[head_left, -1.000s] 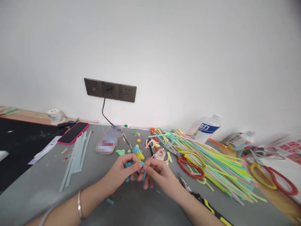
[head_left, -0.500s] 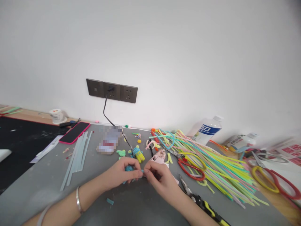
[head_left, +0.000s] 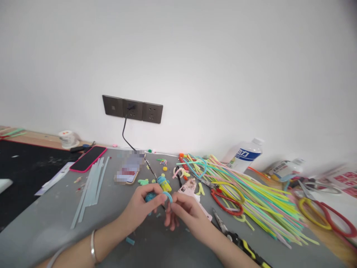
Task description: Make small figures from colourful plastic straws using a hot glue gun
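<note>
Between my two hands a short blue pipe cleaner (head_left: 168, 195) arches upward, one end pinched by each hand. My left hand (head_left: 147, 203) is closed, thumb against forefinger, and a blue fuzzy ball-like piece (head_left: 150, 197) also sits within its fingers. My right hand (head_left: 187, 213) pinches the other end between thumb and forefinger, its lower fingers curled beneath. Just beyond them lies a small yellow and blue pipe-cleaner figure (head_left: 164, 183). A pink glue gun (head_left: 192, 188) rests by my right hand, partly hidden. A blue cut piece (head_left: 130, 241) lies near my left wrist.
A bundle of coloured pipe cleaners (head_left: 251, 197) spreads across the right, with red and yellow scissors (head_left: 227, 199) and black and yellow pliers (head_left: 240, 242) beside it. Glue sticks (head_left: 93, 186), a pink-edged phone (head_left: 88, 159) and another phone (head_left: 129, 169) lie left. A white bottle (head_left: 247, 154) stands behind.
The blue pipe cleaner between my fingertips now bends up into a visible arch. My right hand's lower fingers have come into view, and my left hand has shifted slightly left.
</note>
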A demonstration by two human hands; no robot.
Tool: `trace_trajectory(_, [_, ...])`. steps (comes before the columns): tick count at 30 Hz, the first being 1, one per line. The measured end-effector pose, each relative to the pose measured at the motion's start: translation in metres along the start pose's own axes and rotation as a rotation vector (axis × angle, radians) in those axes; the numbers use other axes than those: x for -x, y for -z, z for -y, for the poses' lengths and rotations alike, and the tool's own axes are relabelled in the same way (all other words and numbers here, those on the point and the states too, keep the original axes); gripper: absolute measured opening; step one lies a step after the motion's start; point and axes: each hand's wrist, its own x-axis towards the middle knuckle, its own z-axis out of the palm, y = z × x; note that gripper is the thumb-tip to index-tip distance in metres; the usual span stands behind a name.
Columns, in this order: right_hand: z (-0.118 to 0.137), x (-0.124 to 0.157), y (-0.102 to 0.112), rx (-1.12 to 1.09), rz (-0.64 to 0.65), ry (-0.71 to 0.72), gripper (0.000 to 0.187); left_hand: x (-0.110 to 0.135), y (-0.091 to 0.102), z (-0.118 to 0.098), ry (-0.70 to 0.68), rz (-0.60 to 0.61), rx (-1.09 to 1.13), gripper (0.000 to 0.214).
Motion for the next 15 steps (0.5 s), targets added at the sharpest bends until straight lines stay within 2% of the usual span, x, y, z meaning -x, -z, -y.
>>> trace_trajectory(4, [0.0030,0.0034,0.0044,0.102,-0.103,0.093,0.044,-0.0061,0.0091,-0.0007,0.024,0.071,0.014,0.051])
trace_trajectory(8, [0.0055,0.0054,0.0063,0.340,-0.130,0.179,0.042,-0.0073,0.0108,-0.0020,0.123,0.170,-0.083,0.042])
trace_trajectory(12, [0.0062,0.0054,0.0052,0.454,-0.140,0.186,0.036,-0.0047,0.0073,-0.0030,0.226,0.259,-0.139,0.035])
trace_trajectory(15, [0.0064,0.0052,0.0047,0.455,-0.162,0.184,0.035,-0.0043,0.0059,-0.0025,0.266,0.266,-0.139,0.033])
